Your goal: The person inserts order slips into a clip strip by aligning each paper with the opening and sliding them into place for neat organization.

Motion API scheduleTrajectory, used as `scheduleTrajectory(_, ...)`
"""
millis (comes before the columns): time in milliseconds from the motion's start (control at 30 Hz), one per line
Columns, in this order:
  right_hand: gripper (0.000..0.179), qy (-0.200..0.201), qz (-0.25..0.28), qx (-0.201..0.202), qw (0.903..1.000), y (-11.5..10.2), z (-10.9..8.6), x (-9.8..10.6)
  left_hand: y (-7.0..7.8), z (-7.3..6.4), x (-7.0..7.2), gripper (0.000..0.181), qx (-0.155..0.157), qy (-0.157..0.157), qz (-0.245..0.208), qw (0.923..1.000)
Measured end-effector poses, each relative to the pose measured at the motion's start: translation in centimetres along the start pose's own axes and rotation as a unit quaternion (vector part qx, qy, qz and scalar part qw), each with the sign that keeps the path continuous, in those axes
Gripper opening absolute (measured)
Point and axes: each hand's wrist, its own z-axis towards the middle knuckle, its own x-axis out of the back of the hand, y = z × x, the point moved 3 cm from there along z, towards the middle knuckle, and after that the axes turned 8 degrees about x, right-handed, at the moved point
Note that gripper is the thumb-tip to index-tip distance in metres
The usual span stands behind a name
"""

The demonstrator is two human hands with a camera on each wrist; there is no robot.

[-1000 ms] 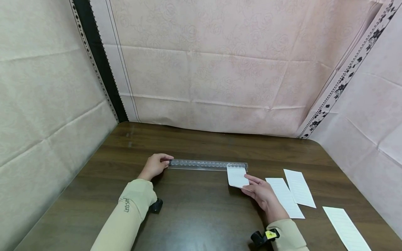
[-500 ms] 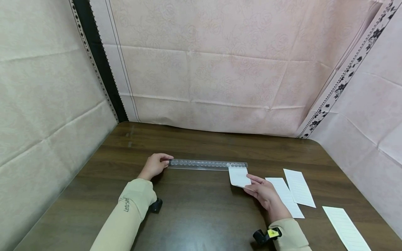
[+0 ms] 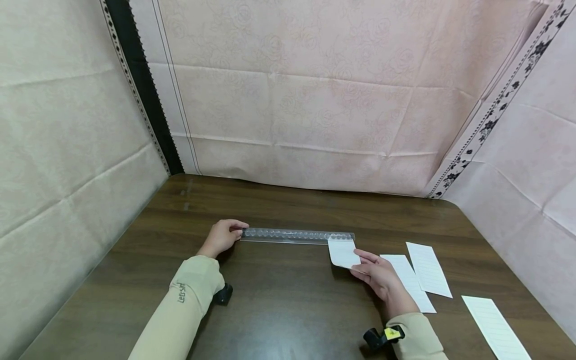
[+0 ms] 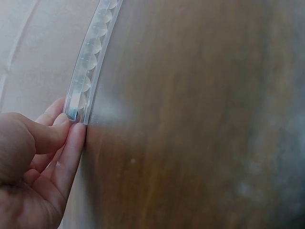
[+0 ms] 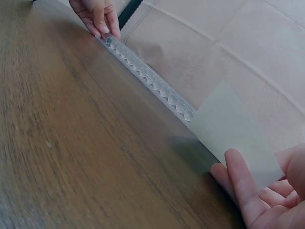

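Note:
A clear plastic ticket rail (image 3: 288, 236) with a row of round see-through balls in it lies across the table. My left hand (image 3: 223, 237) grips its left end, thumb on one side and fingers on the other in the left wrist view. Near the right end, the upper edge of a white paper slip (image 3: 342, 252) meets the rail, with the balls showing just above it. My right hand (image 3: 377, 276) pinches the slip's lower right corner between thumb and fingers. From the right wrist view, the slip (image 5: 233, 129) stands up from the rail at a slant.
Two white slips overlap closely to the right, a nearer one (image 3: 400, 275) and a farther one (image 3: 429, 270). Another lined slip (image 3: 497, 327) lies at the front right. Pale cloth (image 3: 288, 115) hangs behind and beside the brown wooden table (image 3: 279, 300).
My right hand has shifted slightly to the right with the slip, along the rail. The left hand and the rail have stayed in place.

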Motion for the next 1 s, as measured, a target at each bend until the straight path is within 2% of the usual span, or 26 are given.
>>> scheduleTrajectory(133,0.056,0.020,-0.025,0.005,0.9995,0.0,0.0,0.2,0.0,0.0,0.1,0.021,0.000,0.000,-0.002,1.0000)
scheduleTrajectory(233,0.053,0.037,-0.079,0.018,0.9960,0.0,-0.1,0.3,0.0,0.0,0.1,0.022,-0.001,0.000,0.000,1.0000)
scheduleTrajectory(367,0.049,0.060,-0.176,0.045,0.9815,-0.1,-0.3,0.3,0.1,0.0,0.1,0.022,0.000,-0.001,0.002,1.0000)
scheduleTrajectory(467,0.046,0.073,-0.229,0.062,0.9686,-0.2,-0.5,0.3,0.1,0.0,0.1,0.022,0.004,-0.001,-0.001,1.0000)
scheduleTrajectory(633,0.039,0.090,-0.276,0.080,0.9536,-0.7,-1.0,0.3,0.0,0.0,0.0,0.021,-0.001,-0.001,0.001,1.0000)
scheduleTrajectory(700,0.037,0.098,-0.283,0.088,0.9501,-0.8,-1.1,0.4,0.0,0.0,0.0,0.021,-0.002,0.000,0.002,1.0000)
scheduleTrajectory(933,0.035,0.119,-0.200,0.118,0.9655,-1.0,-1.2,0.6,-0.2,0.1,0.0,0.021,-0.004,0.003,-0.003,1.0000)
scheduleTrajectory(1000,0.034,0.130,-0.200,0.127,0.9628,-1.1,-1.2,0.8,-0.2,0.1,0.0,0.021,-0.006,0.003,-0.003,1.0000)
